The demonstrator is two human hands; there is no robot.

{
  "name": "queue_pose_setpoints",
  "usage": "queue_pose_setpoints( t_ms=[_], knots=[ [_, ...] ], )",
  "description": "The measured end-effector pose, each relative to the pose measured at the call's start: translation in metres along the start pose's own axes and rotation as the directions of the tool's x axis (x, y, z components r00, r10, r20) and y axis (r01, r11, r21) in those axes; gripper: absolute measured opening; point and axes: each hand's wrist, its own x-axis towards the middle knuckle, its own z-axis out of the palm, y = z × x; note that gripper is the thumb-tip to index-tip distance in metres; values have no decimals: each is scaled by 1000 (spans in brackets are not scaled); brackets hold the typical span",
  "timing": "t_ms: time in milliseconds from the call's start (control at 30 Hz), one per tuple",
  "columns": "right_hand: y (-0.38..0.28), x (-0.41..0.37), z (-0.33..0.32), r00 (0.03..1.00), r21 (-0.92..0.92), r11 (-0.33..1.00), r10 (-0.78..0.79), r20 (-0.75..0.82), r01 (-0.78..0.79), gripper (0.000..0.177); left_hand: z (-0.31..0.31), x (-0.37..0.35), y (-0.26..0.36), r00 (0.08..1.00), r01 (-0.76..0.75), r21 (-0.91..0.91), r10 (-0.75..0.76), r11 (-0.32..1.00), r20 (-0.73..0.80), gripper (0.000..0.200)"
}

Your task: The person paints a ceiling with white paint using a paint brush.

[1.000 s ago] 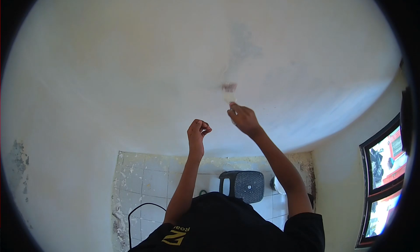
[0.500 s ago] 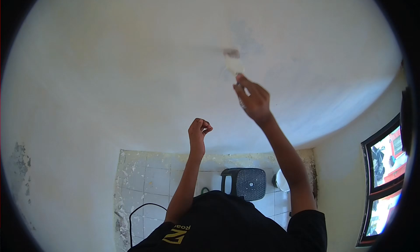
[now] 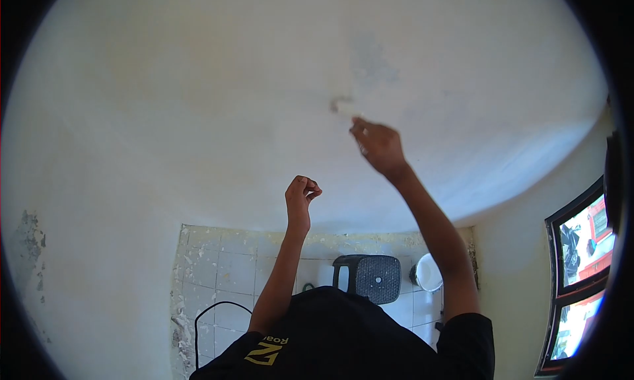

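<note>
My right hand [image 3: 381, 145] is closed around the handle of a paintbrush [image 3: 346, 108]. The brush has a pale body and darker bristles, and it points left with its bristle end at the off-white wall [image 3: 218, 122]. Bluish-grey patches [image 3: 373, 60] show on the wall just above the brush. Lower down and to the left, my left hand [image 3: 302, 196] is raised in front of the wall, its fingers curled in towards the thumb. I see nothing held in it.
Below me a dark plastic stool [image 3: 378, 279] stands on the tiled floor [image 3: 234, 274], with a white bucket [image 3: 429, 273] to its right. Paint flakes and a black cable [image 3: 198, 327] lie at the left. A dark-framed window [image 3: 555, 294] is at the right; peeling paint [image 3: 31, 238] marks the left wall.
My right hand has moved slightly down and left. The brush has swung from pointing up to pointing left, its bristles lower on the wall. My left hand has hardly moved.
</note>
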Motion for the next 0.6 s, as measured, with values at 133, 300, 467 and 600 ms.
queue_pose_setpoints(
  t_ms=[133, 300, 467, 600],
  knots=[
    [-2, 37, -34, 983, -75, 996, -52, -178, 39, 24, 2, 1, 0, 1000, -6, -1, 6, 1000, -5, 24],
    [-18, -31, -3, 987, -100, 995, -2, -163, -15, 19, 0, 1, -3, 1000, -16, -16, 16, 1000, -20, 24],
    [-29, -102, 46, 982, 52, 992, 102, 157, -111, 19, -1, 4, -6, 1000, -9, -12, 9, 1000, -12, 25],
    [-37, -106, 43, 951, 116, 983, 106, 292, -145, 19, -1, 3, -8, 1000, -5, -9, 5, 1000, 9, 25]
  ],
)
